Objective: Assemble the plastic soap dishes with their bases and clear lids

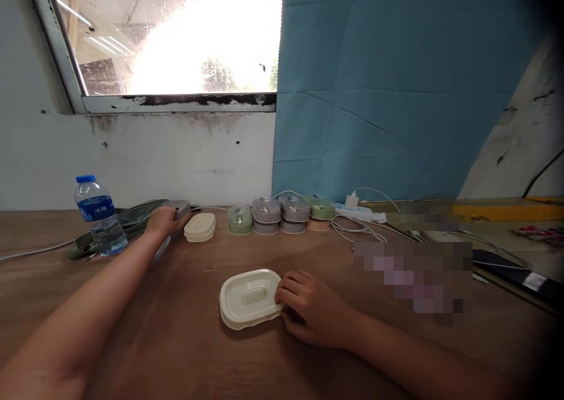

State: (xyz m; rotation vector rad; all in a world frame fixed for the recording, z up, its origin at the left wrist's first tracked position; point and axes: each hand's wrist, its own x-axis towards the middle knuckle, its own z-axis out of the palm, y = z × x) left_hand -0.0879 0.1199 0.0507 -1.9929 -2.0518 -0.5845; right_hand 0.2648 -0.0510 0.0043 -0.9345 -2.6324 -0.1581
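My right hand point(311, 309) pinches the right edge of a cream plastic lid point(253, 297) with a raised oblong middle, which is on or just above the table. Far out at the left, my left hand point(162, 221) has its fingers closed over a grey lunch box point(180, 210). Part of that box is hidden behind the fingers. Beneath the left wrist lies a clear rounded piece point(161, 251), partly covered. A small stack of cream lids point(200, 228) rests just to the right of the grey box.
Along the wall stand a green lunch box point(240, 220), stacked grey boxes point(266, 210) and a green-topped stack point(321, 207). A water bottle point(100, 218) stands left, by a dark green bag point(141, 213). A white power strip point(355, 212) trails cables. A phone point(502, 260) lies right.
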